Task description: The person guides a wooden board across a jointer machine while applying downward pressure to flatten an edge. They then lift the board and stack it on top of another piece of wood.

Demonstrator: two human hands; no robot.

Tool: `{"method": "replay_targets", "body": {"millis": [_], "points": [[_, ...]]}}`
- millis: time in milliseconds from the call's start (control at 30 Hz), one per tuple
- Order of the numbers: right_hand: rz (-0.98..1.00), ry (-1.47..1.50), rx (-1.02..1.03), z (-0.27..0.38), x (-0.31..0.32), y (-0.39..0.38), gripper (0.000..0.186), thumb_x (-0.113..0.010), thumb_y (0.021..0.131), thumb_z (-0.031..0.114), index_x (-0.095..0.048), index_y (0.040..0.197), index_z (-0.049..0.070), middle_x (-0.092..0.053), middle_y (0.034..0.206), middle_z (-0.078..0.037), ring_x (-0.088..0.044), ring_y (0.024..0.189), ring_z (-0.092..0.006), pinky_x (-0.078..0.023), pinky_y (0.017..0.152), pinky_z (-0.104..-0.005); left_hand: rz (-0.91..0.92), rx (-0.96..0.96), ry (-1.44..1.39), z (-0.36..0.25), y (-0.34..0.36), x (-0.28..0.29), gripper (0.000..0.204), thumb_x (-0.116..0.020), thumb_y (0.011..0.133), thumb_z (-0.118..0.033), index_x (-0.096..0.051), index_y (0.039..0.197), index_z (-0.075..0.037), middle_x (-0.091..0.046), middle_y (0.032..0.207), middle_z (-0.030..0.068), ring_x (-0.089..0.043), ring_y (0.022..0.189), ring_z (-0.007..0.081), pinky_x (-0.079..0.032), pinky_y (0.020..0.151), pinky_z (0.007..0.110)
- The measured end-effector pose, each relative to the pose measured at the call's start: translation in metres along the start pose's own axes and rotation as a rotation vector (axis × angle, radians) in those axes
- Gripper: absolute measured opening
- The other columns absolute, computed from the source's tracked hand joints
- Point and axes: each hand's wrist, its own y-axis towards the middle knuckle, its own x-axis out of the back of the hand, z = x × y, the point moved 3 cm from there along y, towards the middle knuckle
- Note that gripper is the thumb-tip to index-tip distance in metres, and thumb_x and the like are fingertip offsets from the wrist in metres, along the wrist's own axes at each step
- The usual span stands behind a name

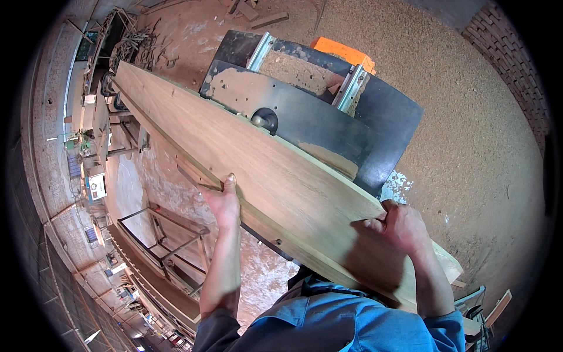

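A long, pale wooden panel (264, 182) lies slantwise across the dark metal table (387, 111) of a woodworking machine, running from far left to near right. Its far edge passes right beside a round metal spindle (265, 120) in the table. My left hand (224, 202) grips the panel's near edge around the middle, thumb on top and fingers underneath, out of sight. At the right part of the far edge, my right hand (404, 227) is closed over the rim, thumb on the top face. The panel's near right end reaches in front of my body.
Two metal rails (350, 88) cross the table behind the spindle, with sawdust between them. An orange block (343, 51) is at the table's back edge. Sawdust (463, 146) covers the floor at right. A metal frame (170, 240) stands at left, near stacked boards.
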Motion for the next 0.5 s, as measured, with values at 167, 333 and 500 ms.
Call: {"method": "replay_targets", "body": {"millis": [167, 333, 500], "points": [[0.01, -0.022, 0.014, 0.0, 0.002, 0.002, 0.061, -0.067, 0.083, 0.059, -0.064, 0.099, 0.0, -0.07, 0.087, -0.022, -0.069, 0.089, -0.0382, -0.054, 0.079, -0.0467, 0.002, -0.007, 0.029, 0.004, 0.003, 0.001, 0.089, -0.073, 0.086, -0.007, -0.01, 0.148, 0.01, -0.035, 0.147, 0.0291, -0.042, 0.134, 0.0331, -0.033, 0.113, 0.039], [-0.005, -0.022, 0.02, -0.001, 0.002, 0.001, 0.061, -0.067, 0.082, 0.061, -0.064, 0.097, 0.001, -0.07, 0.085, -0.021, -0.069, 0.088, -0.0377, -0.055, 0.078, -0.0467, 0.006, 0.004, -0.001, 0.01, 0.004, 0.001, 0.089, -0.073, 0.087, -0.006, -0.011, 0.149, 0.008, -0.035, 0.147, 0.0272, -0.041, 0.133, 0.031, -0.033, 0.113, 0.038], [-0.019, -0.031, 0.024, -0.005, 0.0, 0.002, 0.061, -0.067, 0.082, 0.06, -0.064, 0.097, 0.002, -0.07, 0.084, -0.021, -0.069, 0.086, -0.0376, -0.055, 0.077, -0.0467, -0.009, 0.027, 0.001, 0.005, 0.001, -0.001, 0.089, -0.072, 0.087, -0.006, -0.011, 0.15, 0.007, -0.035, 0.148, 0.0252, -0.041, 0.133, 0.029, -0.032, 0.113, 0.037]]}}
